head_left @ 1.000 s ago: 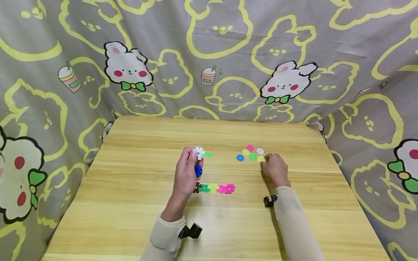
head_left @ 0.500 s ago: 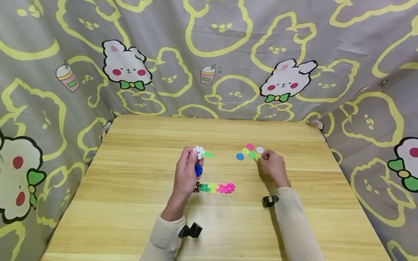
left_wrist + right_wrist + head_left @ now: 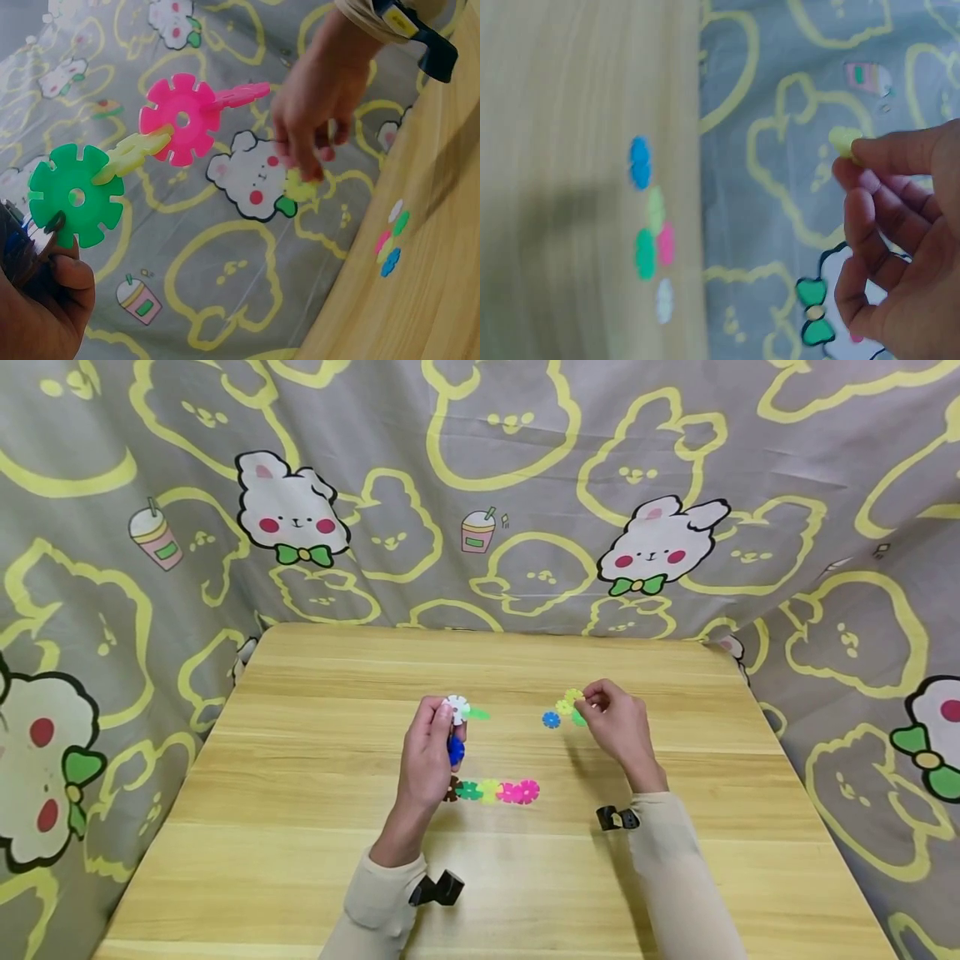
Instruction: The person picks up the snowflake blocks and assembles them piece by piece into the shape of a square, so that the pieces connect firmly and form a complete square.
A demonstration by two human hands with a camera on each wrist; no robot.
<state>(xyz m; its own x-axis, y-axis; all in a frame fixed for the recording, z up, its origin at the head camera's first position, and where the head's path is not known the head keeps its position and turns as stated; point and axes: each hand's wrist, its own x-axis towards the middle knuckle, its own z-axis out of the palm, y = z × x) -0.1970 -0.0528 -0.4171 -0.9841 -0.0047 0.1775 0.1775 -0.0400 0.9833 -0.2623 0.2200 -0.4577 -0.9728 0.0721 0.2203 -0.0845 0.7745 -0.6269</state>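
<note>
My left hand (image 3: 429, 752) holds a chain of plastic snowflake discs. In the head view its white disc (image 3: 457, 710) is under the thumb, with a light green disc (image 3: 477, 715) sticking out rightward and a dark blue disc (image 3: 456, 750) beside the fingers. The chain's other arm runs right through brown, a green disc (image 3: 75, 199), a yellow disc (image 3: 133, 155) and a pink disc (image 3: 166, 105) to a second pink one. Between thumb and forefinger my right hand (image 3: 621, 727) pinches a loose yellow snowflake disc (image 3: 843, 139), raised above the table. The left palm hides part of the chain.
On the wooden table (image 3: 315, 860) lie several loose discs: a blue disc (image 3: 640, 162), a pale yellow disc (image 3: 655, 210), a green disc (image 3: 645, 255), a pink disc (image 3: 666, 243) and a white disc (image 3: 664, 301). A patterned curtain (image 3: 390, 460) surrounds the table's back and sides.
My right hand has picked up the yellow disc from the loose group, lifted it and moved slightly left. My left hand and its chain stay nearly still.
</note>
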